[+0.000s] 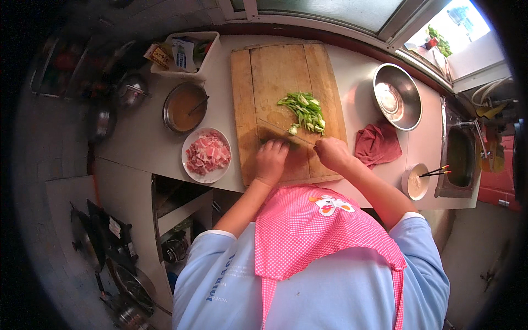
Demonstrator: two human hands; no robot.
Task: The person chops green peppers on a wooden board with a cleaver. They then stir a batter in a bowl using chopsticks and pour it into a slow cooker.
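A wooden cutting board [274, 78] lies on the counter before me. My right hand [332, 153] grips the handle of a kitchen knife [285, 131], whose blade is seen nearly edge-on and slants up to the left. My left hand [272, 160] rests on the board just on the near side of the blade, fingers curled and pointing away from me. Something dark green shows by its fingertips, mostly hidden by hand and blade; I cannot tell whether it is gripped. Past the knife lies a heap of sliced green vegetable [306, 111], with a pale cut end [293, 130] close to the blade.
Left of the board are a white plate of sliced raw meat [208, 154], a metal bowl of brownish liquid [184, 108] and a white bin of packets [212, 53]. On the right stand a steel basin [406, 99], a red cloth [377, 144], a bowl with chopsticks [416, 185] and a sink [460, 152].
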